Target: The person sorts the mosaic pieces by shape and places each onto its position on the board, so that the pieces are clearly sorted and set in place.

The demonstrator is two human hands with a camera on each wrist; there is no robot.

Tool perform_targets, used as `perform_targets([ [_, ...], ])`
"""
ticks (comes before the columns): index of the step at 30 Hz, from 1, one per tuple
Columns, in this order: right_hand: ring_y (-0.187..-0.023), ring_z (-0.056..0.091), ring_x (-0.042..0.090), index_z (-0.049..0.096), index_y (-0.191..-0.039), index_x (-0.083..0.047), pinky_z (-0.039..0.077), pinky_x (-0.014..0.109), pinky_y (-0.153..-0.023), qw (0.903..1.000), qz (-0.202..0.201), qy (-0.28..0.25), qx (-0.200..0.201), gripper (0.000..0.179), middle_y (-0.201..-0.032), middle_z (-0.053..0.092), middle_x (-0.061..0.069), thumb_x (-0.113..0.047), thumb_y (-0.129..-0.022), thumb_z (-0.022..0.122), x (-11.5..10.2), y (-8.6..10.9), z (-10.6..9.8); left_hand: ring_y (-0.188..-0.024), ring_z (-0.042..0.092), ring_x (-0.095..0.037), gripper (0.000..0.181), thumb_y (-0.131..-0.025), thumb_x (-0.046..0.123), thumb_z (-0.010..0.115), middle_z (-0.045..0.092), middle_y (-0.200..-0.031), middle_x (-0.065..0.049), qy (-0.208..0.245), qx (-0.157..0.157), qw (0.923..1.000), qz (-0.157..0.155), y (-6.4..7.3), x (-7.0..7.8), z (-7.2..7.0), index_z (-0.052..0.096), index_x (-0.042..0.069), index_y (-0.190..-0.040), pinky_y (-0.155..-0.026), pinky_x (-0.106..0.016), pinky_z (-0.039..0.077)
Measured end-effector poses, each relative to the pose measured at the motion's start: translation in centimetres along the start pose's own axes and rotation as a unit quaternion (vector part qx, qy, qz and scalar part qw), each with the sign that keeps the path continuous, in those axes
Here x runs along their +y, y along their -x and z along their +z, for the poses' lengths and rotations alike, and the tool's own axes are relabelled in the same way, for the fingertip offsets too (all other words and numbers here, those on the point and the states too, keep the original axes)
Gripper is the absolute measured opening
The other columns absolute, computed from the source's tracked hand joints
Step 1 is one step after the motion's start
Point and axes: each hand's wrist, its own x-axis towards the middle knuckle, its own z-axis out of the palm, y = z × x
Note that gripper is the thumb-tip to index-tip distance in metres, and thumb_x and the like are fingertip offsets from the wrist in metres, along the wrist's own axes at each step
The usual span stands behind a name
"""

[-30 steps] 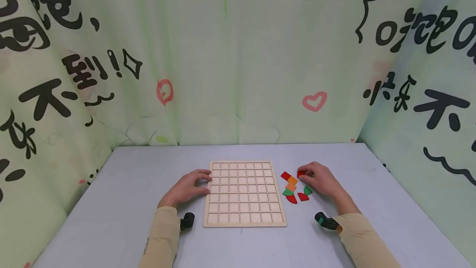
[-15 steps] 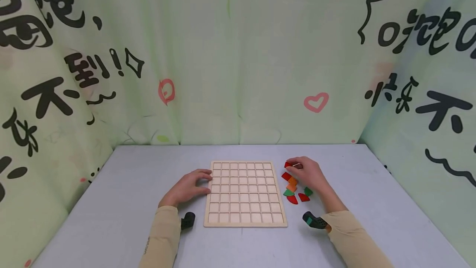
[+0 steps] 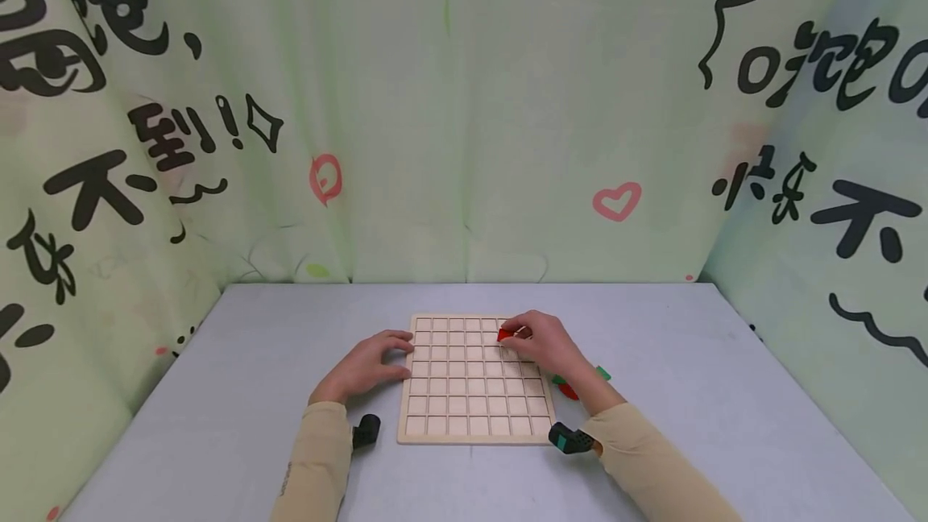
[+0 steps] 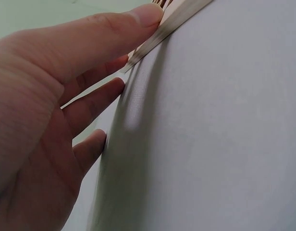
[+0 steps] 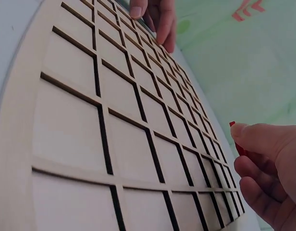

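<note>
A pale wooden grid board (image 3: 467,405) with square cells lies flat on the table. My right hand (image 3: 545,343) pinches a small red piece (image 3: 503,335) between thumb and fingers, over the board's upper right cells. In the right wrist view only the edge of that red piece (image 5: 238,144) shows past the thumb. My left hand (image 3: 368,365) rests at the board's left edge, its thumb (image 4: 147,15) on the rim in the left wrist view and its fingers spread, holding no piece.
Green pieces (image 3: 603,373) and a red piece (image 3: 569,391) lie right of the board, partly covered by my right forearm; other pieces there are hidden. The white table (image 3: 290,321) reaches back to a printed curtain (image 3: 464,143).
My right hand has carried the red piece leftward from the loose pieces, past the board's right edge, to above its upper right cells. The left hand stays put at the left edge.
</note>
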Motion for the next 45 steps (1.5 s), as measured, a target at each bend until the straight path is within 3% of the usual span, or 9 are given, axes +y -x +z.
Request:
perform_targets([
  [12,-0.085,0.063,0.016,0.072,-0.109,-0.004,0.054,0.028,-0.076,0.9945,-0.096,-0.004,-0.043,0.022,-0.101,0.066,0.005,-0.012,-0.089,0.072,-1.9,-1.1,2.5,-0.134,0.044,-0.031,0.036,-0.083,0.014,0.078,0.053,-0.140,-0.007,-0.005,0.002,1.0000,0.005,-0.1,-0.2,0.1,0.068,0.005,-0.116,-0.112,-0.046,0.036],
  [17,-0.088,0.062,0.016,0.071,-0.111,-0.003,0.054,0.029,-0.078,0.9930,-0.103,0.010,-0.056,0.023,-0.104,0.065,0.006,-0.007,-0.089,0.070,-2.4,-1.1,3.3,-0.134,0.043,-0.032,0.036,-0.083,0.014,0.078,0.053,-0.140,-0.008,0.000,0.000,1.0000,0.009,-0.1,-0.2,0.1,0.068,0.005,-0.116,-0.111,-0.047,0.036],
  [25,-0.089,0.061,0.018,0.071,-0.112,-0.003,0.053,0.030,-0.078,0.9883,-0.134,0.006,-0.071,0.022,-0.105,0.067,0.007,-0.006,-0.090,0.069,-3.2,-1.3,3.8,-0.136,0.042,-0.028,0.036,-0.083,0.015,0.078,0.053,-0.141,-0.004,-0.005,0.000,0.9998,-0.022,-0.1,0.0,0.2,0.069,0.008,-0.117,-0.112,-0.045,0.036],
  [45,-0.087,0.058,0.016,0.072,-0.110,-0.005,0.051,0.031,-0.077,0.9905,-0.113,0.019,-0.077,0.022,-0.101,0.067,0.005,-0.009,-0.088,0.072,-3.8,-1.6,4.8,-0.135,0.042,-0.029,0.035,-0.084,0.016,0.078,0.053,-0.141,-0.005,-0.006,-0.004,0.9998,-0.020,-0.1,0.1,0.1,0.068,0.008,-0.116,-0.112,-0.046,0.036],
])
